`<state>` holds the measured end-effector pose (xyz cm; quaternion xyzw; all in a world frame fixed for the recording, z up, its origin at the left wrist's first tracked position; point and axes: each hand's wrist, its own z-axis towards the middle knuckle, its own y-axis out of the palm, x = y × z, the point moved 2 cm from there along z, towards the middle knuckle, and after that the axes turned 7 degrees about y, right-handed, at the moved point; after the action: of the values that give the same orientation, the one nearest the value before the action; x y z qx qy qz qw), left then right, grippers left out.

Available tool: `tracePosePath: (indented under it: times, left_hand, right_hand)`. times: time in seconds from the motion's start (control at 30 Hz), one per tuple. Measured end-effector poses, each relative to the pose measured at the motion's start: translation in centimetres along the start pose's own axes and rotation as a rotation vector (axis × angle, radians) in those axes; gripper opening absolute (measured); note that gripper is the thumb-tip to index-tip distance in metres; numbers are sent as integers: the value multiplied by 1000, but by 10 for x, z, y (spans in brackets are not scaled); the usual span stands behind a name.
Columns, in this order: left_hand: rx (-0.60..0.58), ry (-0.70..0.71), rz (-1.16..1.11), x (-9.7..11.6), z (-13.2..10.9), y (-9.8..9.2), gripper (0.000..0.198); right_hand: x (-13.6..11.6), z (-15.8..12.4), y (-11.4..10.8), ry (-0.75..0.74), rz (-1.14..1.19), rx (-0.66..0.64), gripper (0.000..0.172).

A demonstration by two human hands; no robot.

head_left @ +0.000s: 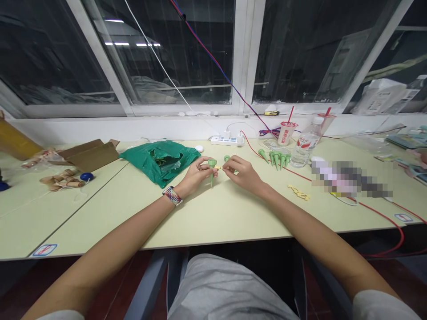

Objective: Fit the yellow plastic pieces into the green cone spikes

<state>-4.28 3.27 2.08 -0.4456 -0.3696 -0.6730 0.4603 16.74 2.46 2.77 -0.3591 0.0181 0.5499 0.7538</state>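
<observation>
My left hand [196, 175] grips a green cone-shaped piece [211, 165], held upright with its point down, over the table [220, 218]. A small yellow bit sticks out beside the cone's top, between my two hands. My right hand [245, 174] is pinched close to that yellow bit; what its fingertips hold is too small to make out. Just behind my right fingers another green piece [227, 158] shows in part. Several green cones [276, 159] lie to the right, near the bottle. A yellow jointed strip [298, 193] lies to the right of my right hand.
A green plastic bag [143, 160] lies left of my hands, with a cardboard box [88, 154] and wooden toys [60, 181] beyond. Back right stand a water bottle [304, 146] and a cup [287, 133]. A red cable [370, 209] crosses the right side. A power strip [223, 141] sits behind.
</observation>
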Motion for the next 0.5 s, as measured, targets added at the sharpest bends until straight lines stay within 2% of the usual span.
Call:
tracePosePath:
  times: [0.33,0.5]
  left_hand:
    - [-36,-37,-84,-1,-3,7,49]
    - [-47,-10,-101,-2,-2,7,45]
  right_hand:
    - [-8,-1,5,-6,-36,-39,16]
    - [-7,-4,3,-1,-49,-5,15]
